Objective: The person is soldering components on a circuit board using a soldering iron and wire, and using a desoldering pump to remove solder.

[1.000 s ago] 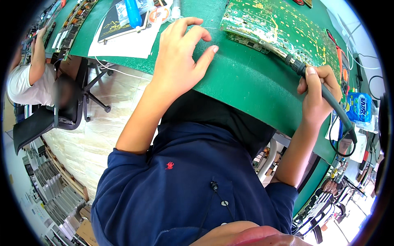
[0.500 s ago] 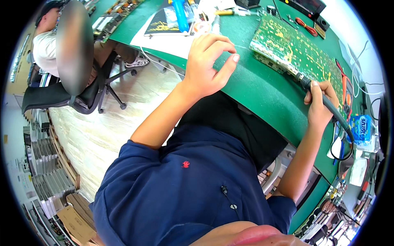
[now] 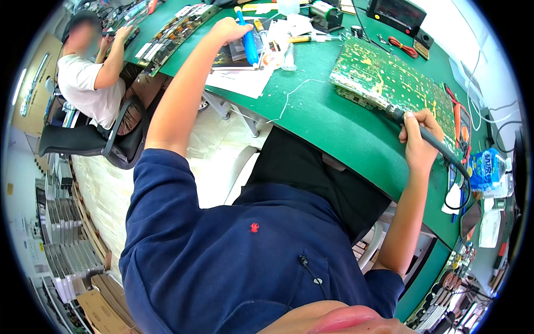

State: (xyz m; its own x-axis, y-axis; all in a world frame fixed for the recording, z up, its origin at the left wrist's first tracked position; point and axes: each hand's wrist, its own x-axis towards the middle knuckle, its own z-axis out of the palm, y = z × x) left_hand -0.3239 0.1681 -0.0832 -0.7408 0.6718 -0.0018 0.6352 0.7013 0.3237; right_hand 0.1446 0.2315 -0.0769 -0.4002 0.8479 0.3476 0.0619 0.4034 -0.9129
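My right hand (image 3: 421,136) is closed round the black handle of a soldering iron (image 3: 439,146). The iron's metal front end meets the near edge of a large green circuit board (image 3: 400,75), and its exact tip is hard to make out. Far to the left, my left hand (image 3: 229,30) reaches over the table, its fingers closed about the upper part of a blue desoldering pump (image 3: 251,49). That pump lies over a dark sheet and white paper (image 3: 242,83). Part of its body is hidden by the fingers.
Syringes (image 3: 303,39), a solder spool (image 3: 325,10) and a small black-framed screen (image 3: 396,15) stand at the back. Red leads (image 3: 403,47) lie behind the board. A blue pack (image 3: 485,170) is at right. Another person (image 3: 92,78) works at left, near a second board (image 3: 175,36).
My left hand has gone from above the near table edge, with fingers apart, forward and left onto the desoldering pump. My right hand keeps the soldering iron at the board's edge. The view has shifted slightly.
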